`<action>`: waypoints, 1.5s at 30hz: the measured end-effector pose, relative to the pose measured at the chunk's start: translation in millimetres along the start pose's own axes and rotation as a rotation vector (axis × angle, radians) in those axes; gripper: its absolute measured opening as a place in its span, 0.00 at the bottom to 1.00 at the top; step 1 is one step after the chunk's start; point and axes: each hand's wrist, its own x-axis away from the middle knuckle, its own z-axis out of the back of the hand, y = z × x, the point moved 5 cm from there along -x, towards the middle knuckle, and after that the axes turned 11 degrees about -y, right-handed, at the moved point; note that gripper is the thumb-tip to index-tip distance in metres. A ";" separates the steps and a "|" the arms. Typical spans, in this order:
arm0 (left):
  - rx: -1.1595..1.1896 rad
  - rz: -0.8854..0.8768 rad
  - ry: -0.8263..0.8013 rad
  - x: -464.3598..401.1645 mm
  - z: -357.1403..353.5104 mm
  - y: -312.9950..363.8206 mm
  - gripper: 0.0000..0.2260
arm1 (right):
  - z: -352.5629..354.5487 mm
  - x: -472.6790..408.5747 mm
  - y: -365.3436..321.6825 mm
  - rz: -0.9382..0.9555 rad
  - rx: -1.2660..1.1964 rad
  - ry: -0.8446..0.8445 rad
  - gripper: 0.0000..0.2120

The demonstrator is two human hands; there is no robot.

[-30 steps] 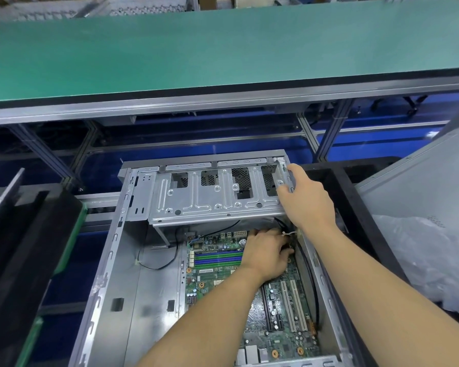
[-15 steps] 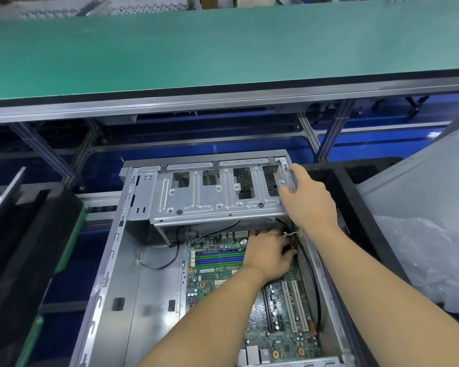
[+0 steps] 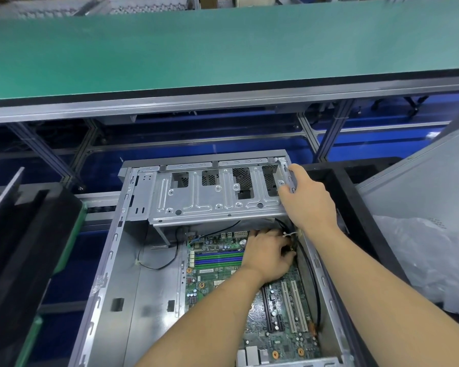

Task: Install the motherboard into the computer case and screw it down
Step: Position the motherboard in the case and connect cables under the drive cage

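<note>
Presently, item one: motherboard (image 3: 223, 282), green, lying flat on the floor of the computer case (image 3: 133, 300), toward the case's right wall. Blue and green memory slots run across its far part; white and black expansion slots (image 3: 292, 303) lie along its right side.

Item two: computer case, grey metal, open side up. A perforated drive cage (image 3: 212, 194) spans its far end, above the far edge of the motherboard.

Item three: left hand (image 3: 268, 254), inside the case at the motherboard's far right corner, fingers curled down near a black cable (image 3: 309, 271) and a white tie; whether it actually pinches anything is hard to tell.

Item four: right hand (image 3: 309, 200), gripping the right end of the drive cage, thumb on top of it.

Surroundings, relative to the case: green conveyor belt (image 3: 223, 46) beyond it; black foam tray (image 3: 24, 242) to its left; grey panel (image 3: 421, 186) and clear plastic wrap (image 3: 429, 250) to its right.
</note>
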 end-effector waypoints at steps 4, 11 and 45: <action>0.001 0.000 -0.013 0.2 -0.5 -1.6 0.13 | -0.3 0.0 0.1 0.003 0.001 0.006 0.23; -0.030 0.001 -0.031 -0.3 -2.5 -0.7 0.15 | -1.3 -1.4 1.2 0.001 -0.004 0.004 0.23; 0.293 -0.014 -0.006 3.0 -0.8 -5.8 0.15 | -4.3 -3.8 4.9 -0.002 0.003 0.023 0.23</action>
